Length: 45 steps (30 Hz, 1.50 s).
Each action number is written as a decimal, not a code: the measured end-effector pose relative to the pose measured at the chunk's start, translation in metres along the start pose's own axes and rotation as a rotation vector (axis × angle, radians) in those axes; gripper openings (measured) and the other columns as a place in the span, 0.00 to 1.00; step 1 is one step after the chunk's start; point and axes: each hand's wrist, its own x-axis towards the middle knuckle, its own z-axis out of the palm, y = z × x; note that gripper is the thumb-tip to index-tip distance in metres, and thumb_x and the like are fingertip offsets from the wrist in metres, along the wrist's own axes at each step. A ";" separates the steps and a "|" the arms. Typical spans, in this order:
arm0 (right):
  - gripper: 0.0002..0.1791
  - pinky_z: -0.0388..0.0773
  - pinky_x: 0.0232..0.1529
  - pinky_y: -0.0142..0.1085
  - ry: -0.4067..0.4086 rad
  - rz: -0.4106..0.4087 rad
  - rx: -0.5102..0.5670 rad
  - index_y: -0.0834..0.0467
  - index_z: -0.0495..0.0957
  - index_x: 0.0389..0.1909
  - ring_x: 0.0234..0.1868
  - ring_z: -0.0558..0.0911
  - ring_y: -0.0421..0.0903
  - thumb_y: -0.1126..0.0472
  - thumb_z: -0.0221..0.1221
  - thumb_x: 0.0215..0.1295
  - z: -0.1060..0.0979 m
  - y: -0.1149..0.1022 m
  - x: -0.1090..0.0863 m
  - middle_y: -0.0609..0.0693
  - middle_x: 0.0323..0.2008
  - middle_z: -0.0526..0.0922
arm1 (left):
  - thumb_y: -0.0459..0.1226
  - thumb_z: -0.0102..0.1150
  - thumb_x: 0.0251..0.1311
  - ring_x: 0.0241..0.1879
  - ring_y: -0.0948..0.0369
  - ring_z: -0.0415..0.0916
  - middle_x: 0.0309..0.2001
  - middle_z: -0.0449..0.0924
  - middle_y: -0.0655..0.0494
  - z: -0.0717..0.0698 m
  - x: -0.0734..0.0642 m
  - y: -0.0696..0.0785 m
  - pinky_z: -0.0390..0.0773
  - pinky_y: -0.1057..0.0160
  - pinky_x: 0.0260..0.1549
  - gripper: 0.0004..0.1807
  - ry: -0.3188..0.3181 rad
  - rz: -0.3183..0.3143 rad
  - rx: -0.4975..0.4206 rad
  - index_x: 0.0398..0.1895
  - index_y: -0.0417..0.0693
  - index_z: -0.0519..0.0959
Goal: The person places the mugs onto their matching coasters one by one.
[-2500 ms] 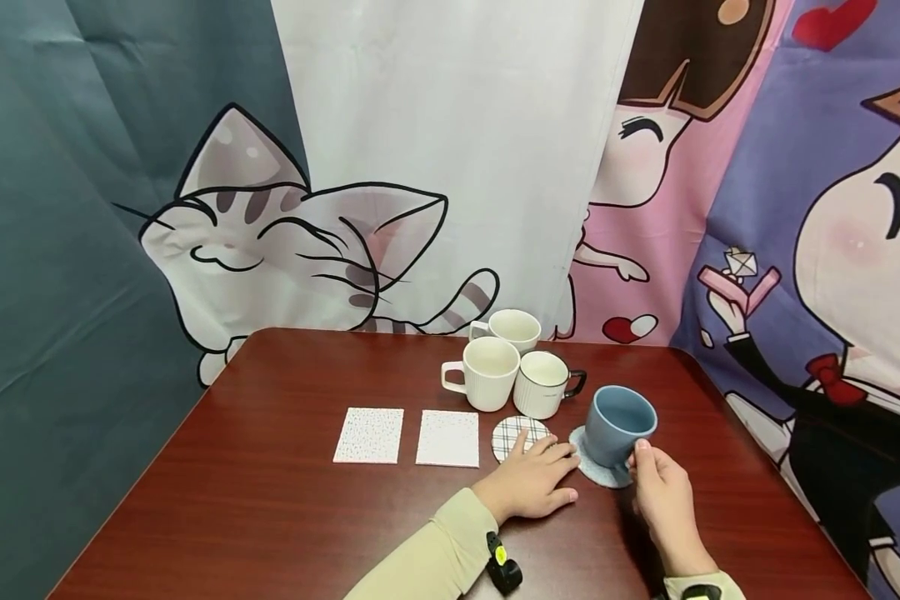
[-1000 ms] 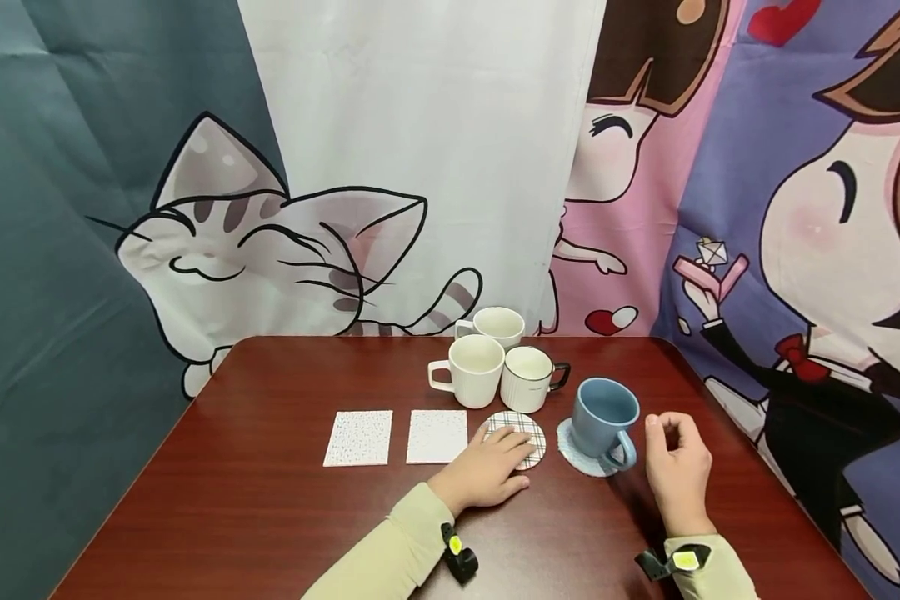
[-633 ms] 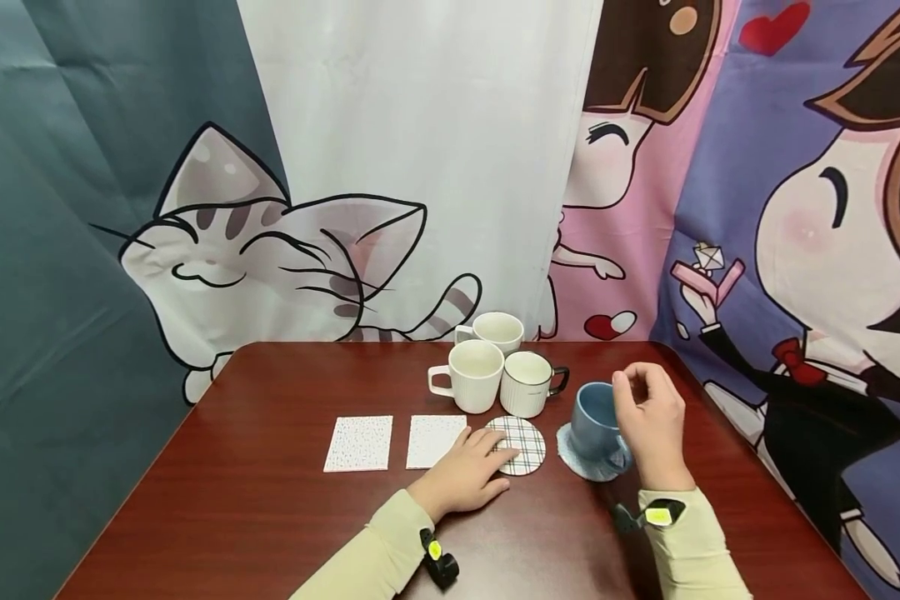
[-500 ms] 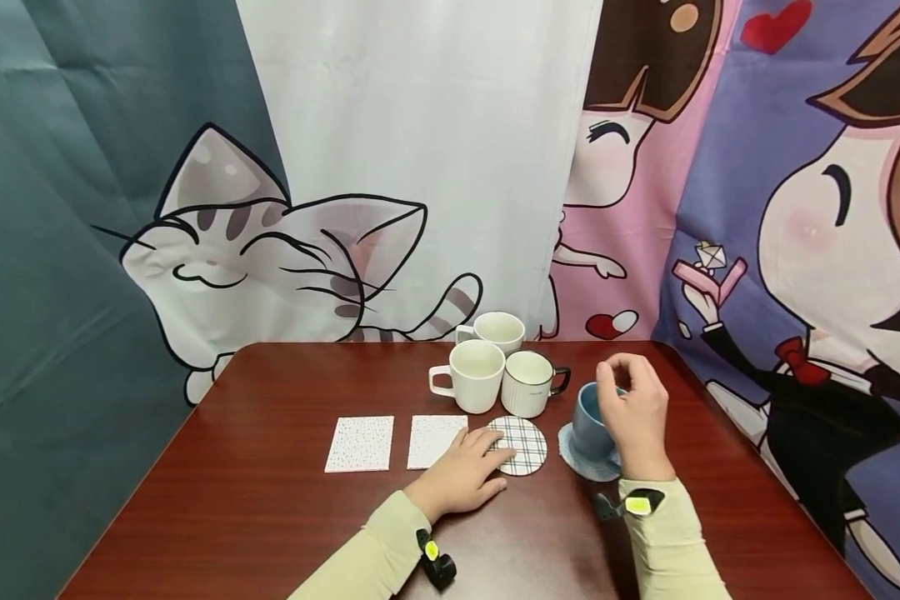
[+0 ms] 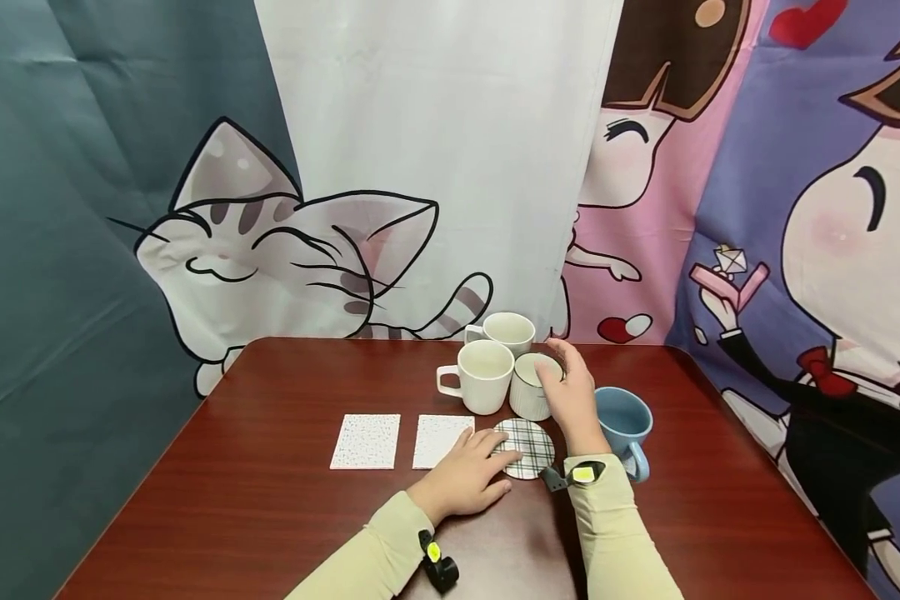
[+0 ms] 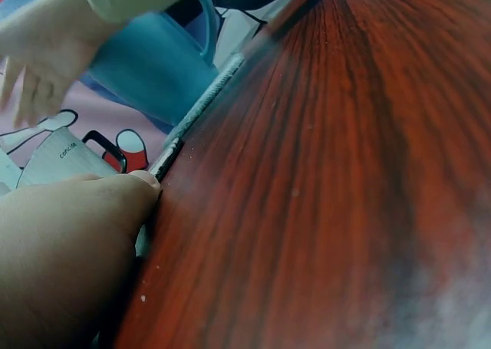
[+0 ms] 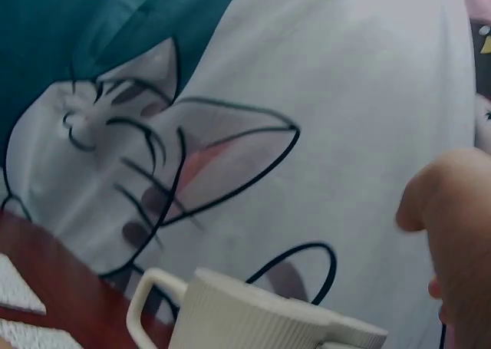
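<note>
My left hand [image 5: 461, 475] lies flat, fingertips on the plaid round coaster [image 5: 528, 450] and over a corner of a white square coaster [image 5: 431, 442]. In the left wrist view its thumb [image 6: 92, 218] is seen close up. My right hand [image 5: 573, 400] hovers with loose fingers, holding nothing, above the small white mug with a black rim [image 5: 528, 400]. It hides that mug's black handle in the head view; the handle [image 6: 107, 148] shows in the left wrist view. A blue mug [image 5: 622, 417] stands right of my right forearm, on a coaster mostly hidden.
A ribbed white mug [image 5: 483, 379] stands beside the black-rimmed one, with another white mug [image 5: 512, 331] behind. A speckled square coaster [image 5: 365, 442] lies at the left on the red-brown table [image 5: 270, 500]. A cartoon cloth [image 5: 435, 125] hangs behind.
My right hand has let go of the blue mug's handle, risen and moved left to the black-rimmed mug. My left hand has shifted left from near the blue mug to the plaid coaster.
</note>
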 end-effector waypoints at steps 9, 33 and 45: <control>0.36 0.36 0.75 0.62 -0.188 0.014 -0.274 0.60 0.62 0.73 0.75 0.56 0.61 0.63 0.56 0.61 0.004 0.024 0.012 0.63 0.72 0.63 | 0.54 0.51 0.71 0.71 0.53 0.63 0.69 0.69 0.53 0.002 0.005 0.010 0.62 0.34 0.65 0.24 0.018 0.014 0.035 0.68 0.64 0.73; 0.30 0.47 0.63 0.73 0.007 0.081 -0.515 0.58 0.72 0.62 0.61 0.66 0.69 0.47 0.59 0.63 0.039 0.019 -0.002 0.67 0.65 0.63 | 0.52 0.51 0.72 0.70 0.55 0.63 0.69 0.69 0.55 0.001 -0.002 0.000 0.64 0.36 0.65 0.23 0.002 0.028 0.063 0.68 0.65 0.73; 0.38 0.41 0.71 0.67 -0.132 -0.017 -0.369 0.59 0.63 0.70 0.72 0.60 0.65 0.58 0.63 0.57 0.026 0.021 0.010 0.64 0.69 0.65 | 0.51 0.52 0.72 0.70 0.54 0.64 0.68 0.70 0.55 -0.002 -0.003 -0.001 0.66 0.36 0.64 0.22 0.023 0.040 0.064 0.67 0.64 0.74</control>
